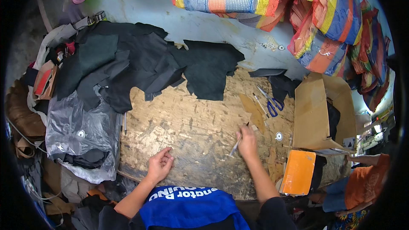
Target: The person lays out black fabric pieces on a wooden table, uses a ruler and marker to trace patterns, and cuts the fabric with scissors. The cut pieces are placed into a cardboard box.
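In my right hand (pixel 247 142) I am gripping what looks like a thin pen (pixel 235 148), holding it over the right half of the table (pixel 191 121), its dark end pointing toward the far edge. My left hand (pixel 160 165) is hovering or resting close to the near edge, I cannot tell which; its fingers are loosely curling, with nothing showing in them. Just beyond my right knuckles the tan piece (pixel 252 110) is lying, and I am guessing that a forward sweep could be shoving it askew, since nothing is pinning it. The scissors (pixel 269 98) are sitting near the right edge, so a careless reach could be meeting their points. The wood is looking pitted, and a pen tip pressing there could be skipping in a groove. Toward the far left corner the black sheets (pixel 147 59) are overlapping, so pulling one could be dragging others along. At the left edge another pen (pixel 125 123) is lying beside the plastic bag (pixel 81 115); a tug on that bag could be rolling it off
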Demonstrator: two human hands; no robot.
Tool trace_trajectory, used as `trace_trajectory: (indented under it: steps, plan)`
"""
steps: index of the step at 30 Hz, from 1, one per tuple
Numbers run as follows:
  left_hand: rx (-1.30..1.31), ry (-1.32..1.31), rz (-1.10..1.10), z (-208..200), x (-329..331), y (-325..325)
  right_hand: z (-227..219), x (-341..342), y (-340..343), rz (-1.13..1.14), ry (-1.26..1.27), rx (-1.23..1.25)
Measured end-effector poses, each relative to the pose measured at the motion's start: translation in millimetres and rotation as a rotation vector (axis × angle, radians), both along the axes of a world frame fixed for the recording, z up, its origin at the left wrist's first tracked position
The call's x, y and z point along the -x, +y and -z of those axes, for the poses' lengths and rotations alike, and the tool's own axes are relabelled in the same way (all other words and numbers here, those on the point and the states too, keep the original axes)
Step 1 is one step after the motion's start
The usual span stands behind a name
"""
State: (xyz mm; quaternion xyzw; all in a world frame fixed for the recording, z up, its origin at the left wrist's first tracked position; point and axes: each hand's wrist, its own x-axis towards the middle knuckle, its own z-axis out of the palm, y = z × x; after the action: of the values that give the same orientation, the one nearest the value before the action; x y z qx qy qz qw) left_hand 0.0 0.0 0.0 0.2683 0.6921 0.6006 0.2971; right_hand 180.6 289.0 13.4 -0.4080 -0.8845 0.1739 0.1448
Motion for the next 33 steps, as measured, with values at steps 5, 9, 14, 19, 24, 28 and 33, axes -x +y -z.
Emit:
trace_trajectory:
  steps: [5, 9, 14, 19, 24, 28, 33]
  plan:
    - [0.030, 0.038, -0.024, -3, 5, 1, 13, -28, -57, -0.147, 0.297, -0.214]
    - [0.062, 0.172, 0.017, 0, 3, 2, 6, -70, -78, -0.133, 0.370, -0.174]
    - [0.056, 0.171, -0.006, -3, 1, 4, 6, -107, -71, 0.095, 0.394, -0.197]
    - [0.092, 0.390, 0.046, -15, 6, 22, 16, -102, -62, 0.057, 0.434, -0.253]
    - [-0.047, 0.821, 0.132, -16, 35, 107, 20, -84, -49, 0.147, 0.425, -0.299]
    - [-0.063, 1.055, 0.216, -13, 56, 194, 19, -83, -50, 0.161, 0.407, -0.282]
    - [0.321, 1.033, 0.109, -6, 65, 245, 20, -84, -53, 0.175, 0.409, -0.265]
